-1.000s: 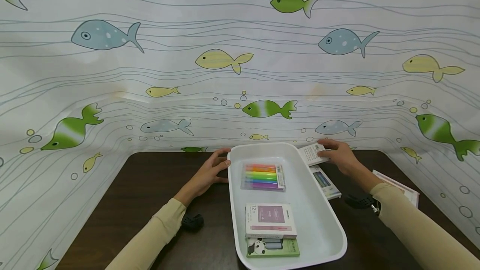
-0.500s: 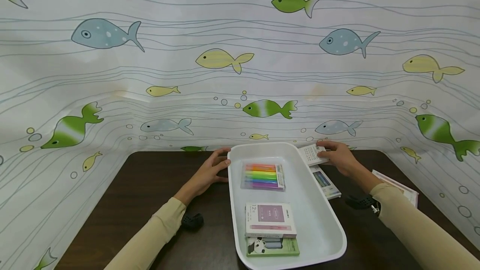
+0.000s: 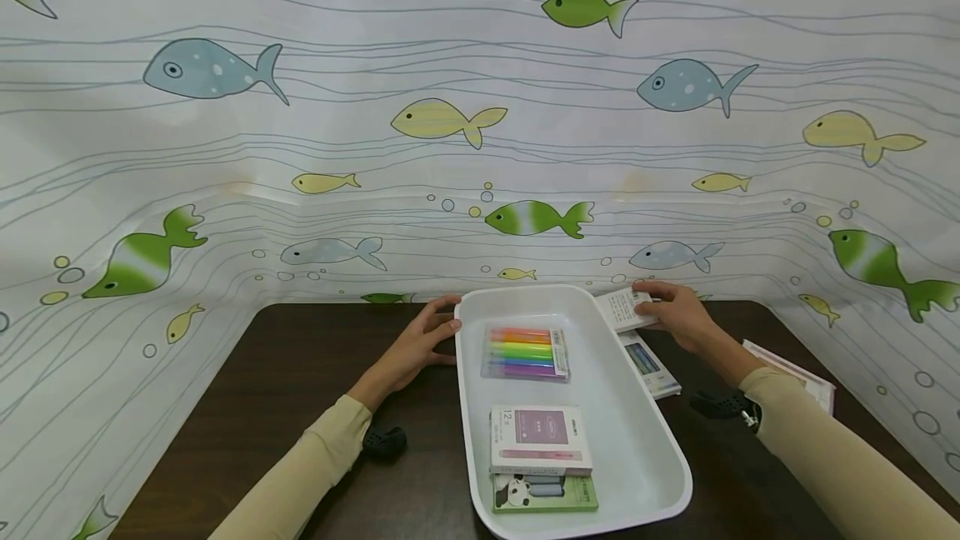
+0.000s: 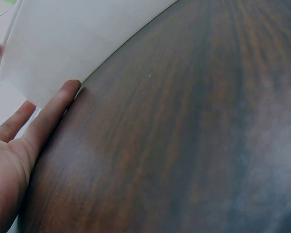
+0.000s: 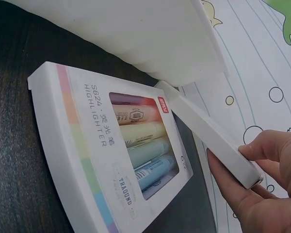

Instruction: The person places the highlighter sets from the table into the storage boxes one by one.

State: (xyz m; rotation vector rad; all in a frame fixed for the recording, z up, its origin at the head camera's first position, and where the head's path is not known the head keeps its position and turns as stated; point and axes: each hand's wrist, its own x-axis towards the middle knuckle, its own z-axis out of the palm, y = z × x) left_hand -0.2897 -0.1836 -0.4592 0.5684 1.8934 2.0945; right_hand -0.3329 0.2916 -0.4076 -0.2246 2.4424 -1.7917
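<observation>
A white tray lies on the table, holding a clear pack of rainbow-coloured pens, a white and purple box and a green panda box. My left hand touches the tray's left outer wall near its far corner. In the left wrist view, its fingers are fairly straight against that wall. Beyond the tray's right side, my right hand pinches a small white box between thumb and fingers. Next to it lies a highlighter box, its window showing pastel highlighters.
A flat pack lies farther right, partly hidden by the right forearm. The table is dark wood. A fish-patterned sheet closes off the back and both sides.
</observation>
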